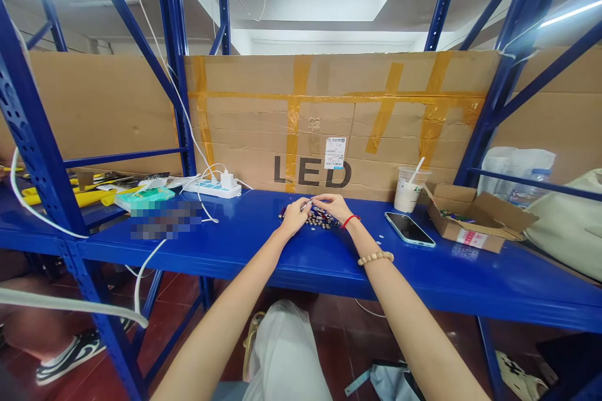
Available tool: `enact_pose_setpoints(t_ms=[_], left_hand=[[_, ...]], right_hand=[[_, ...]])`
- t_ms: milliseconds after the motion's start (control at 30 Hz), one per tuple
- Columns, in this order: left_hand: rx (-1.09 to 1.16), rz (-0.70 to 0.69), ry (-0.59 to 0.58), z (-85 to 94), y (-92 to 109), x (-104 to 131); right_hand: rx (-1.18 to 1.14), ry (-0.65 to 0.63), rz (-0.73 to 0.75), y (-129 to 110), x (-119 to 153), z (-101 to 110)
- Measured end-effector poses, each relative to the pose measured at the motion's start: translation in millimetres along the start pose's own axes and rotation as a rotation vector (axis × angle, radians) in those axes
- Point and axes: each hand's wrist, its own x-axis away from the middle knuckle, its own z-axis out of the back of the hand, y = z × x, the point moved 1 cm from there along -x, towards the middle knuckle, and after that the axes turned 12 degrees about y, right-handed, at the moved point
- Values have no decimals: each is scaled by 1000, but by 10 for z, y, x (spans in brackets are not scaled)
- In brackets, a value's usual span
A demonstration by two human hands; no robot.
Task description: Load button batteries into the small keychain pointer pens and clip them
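Note:
Both hands meet over a pile of small shiny metal pieces [320, 219] on the blue shelf top [254, 232]. My left hand [296, 215] has its fingers pinched together at the pile's left side. My right hand [333, 205] comes in from the right, thumb and fingertips closed near the left fingertips. Something tiny seems to be between the two sets of fingertips, too small to make out. Dark bits show beside the left hand, and part of the pile is hidden by the hands.
Right of the hands lie a phone [409, 229], a plastic cup with a straw [408, 191] and an open cardboard box [475, 219]. A white power strip [214, 187] with cables sits left. A large cardboard sheet [244, 131] stands behind; blue posts rise on both sides.

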Motion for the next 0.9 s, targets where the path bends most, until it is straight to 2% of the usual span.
enact_pose_setpoints(t_ms=[233, 467, 633, 800, 900], left_hand=[[-44, -36, -9, 23, 29, 5], [-108, -73, -15, 4, -31, 3], [-155, -84, 6, 8, -58, 3], [-217, -93, -1, 7, -64, 17], [-236, -93, 9, 7, -69, 19]], right_hand=[[43, -19, -31, -49, 33, 13], [108, -25, -65, -47, 54, 17], [87, -75, -116, -26, 57, 5], [66, -62, -44, -28, 47, -2], [63, -30, -50, -25, 43, -1]])
